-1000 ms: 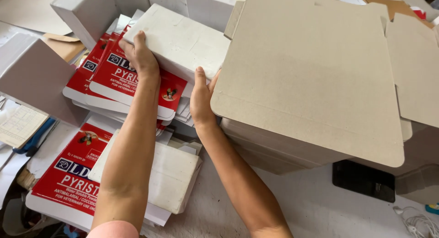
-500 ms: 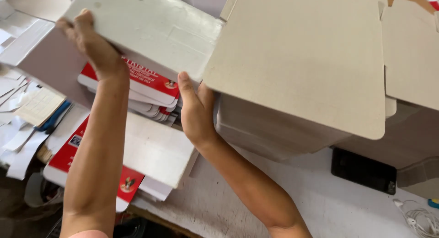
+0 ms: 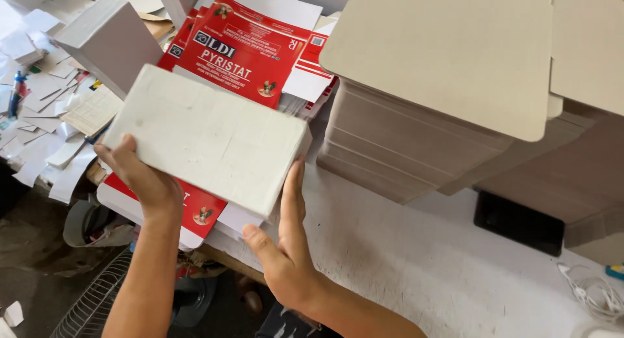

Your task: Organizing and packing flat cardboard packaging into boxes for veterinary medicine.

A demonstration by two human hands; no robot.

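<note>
Both my hands hold a thick stack of flat white sheets (image 3: 208, 136), lifted and tilted above the table. My left hand (image 3: 140, 175) grips its near left edge. Against the stack's right end lies the flat palm of my right hand (image 3: 286, 240), fingers pointing up. Under and behind the stack lie piles of red and white printed flat cartons (image 3: 250, 49), and one more shows beneath my left wrist (image 3: 201, 211).
A tall pile of grey-brown cardboard blanks (image 3: 442, 91) fills the right side. A white box (image 3: 107, 39) stands at upper left. Loose paper scraps (image 3: 45, 97) litter the left. A black flat object (image 3: 517, 224) and a white cable (image 3: 588, 289) lie on the white tabletop (image 3: 416, 273).
The white stack has come off the red carton pile, toward me and down to the left. Both hands moved with it; the red cartons beneath are now uncovered.
</note>
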